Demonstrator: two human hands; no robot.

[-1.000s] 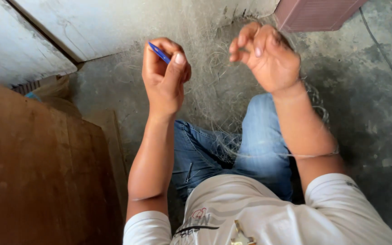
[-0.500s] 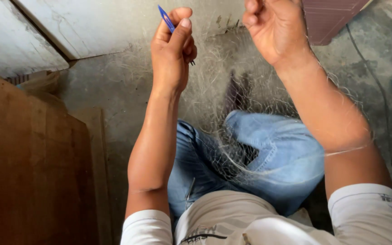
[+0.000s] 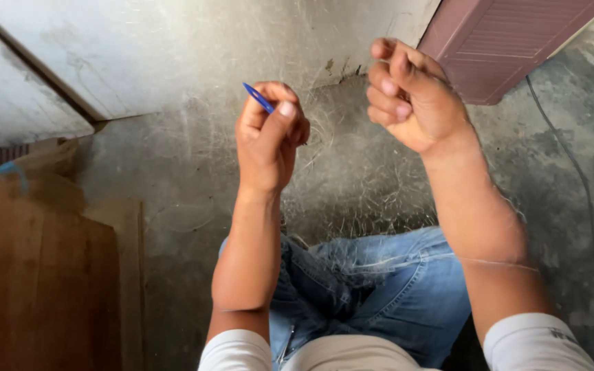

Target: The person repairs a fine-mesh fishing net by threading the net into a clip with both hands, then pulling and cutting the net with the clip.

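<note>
Two knees in blue jeans (image 3: pixel 379 288) sit nearest, draped with a fine pale fishing net (image 3: pixel 352 199) that rises in front of both hands. Beyond them, the left hand (image 3: pixel 269 137) is closed around a blue netting needle (image 3: pixel 258 97), its tip poking out upward. Beside it, apart, the right hand (image 3: pixel 414 96) is curled shut on net strands. Farther off lie the concrete floor (image 3: pixel 173 192), a brown wooden board (image 3: pixel 36 275) at left and a reddish slatted panel (image 3: pixel 510 41).
</note>
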